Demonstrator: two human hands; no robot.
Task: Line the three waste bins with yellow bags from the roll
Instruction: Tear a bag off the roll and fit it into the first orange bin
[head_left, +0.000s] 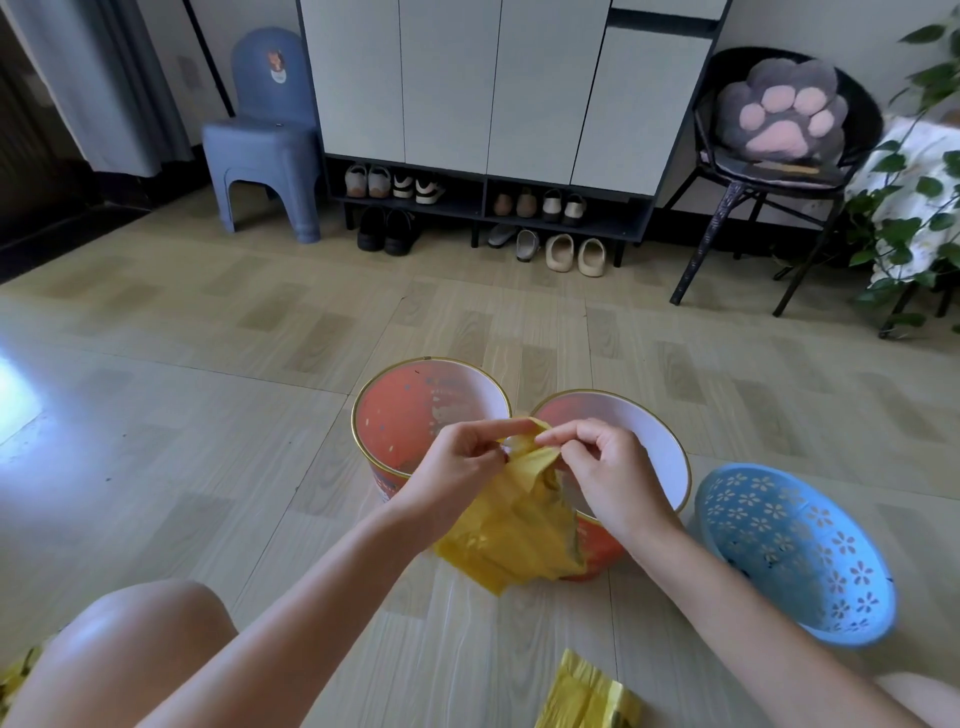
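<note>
A yellow bag hangs crumpled between my hands above the floor. My left hand and my right hand both pinch its top edge, fingertips close together. Behind it stand two orange bins with gold rims, the left bin and the right bin, both unlined; the bag hides part of the right one. A light blue perforated bin tilts on the floor at the right, also unlined. The yellow bag roll lies on the floor near the bottom edge.
My bare knee is at the lower left. A shoe cabinet with several pairs of shoes stands at the back, a blue plastic chair to its left, a black chair with a paw cushion and a plant at the right.
</note>
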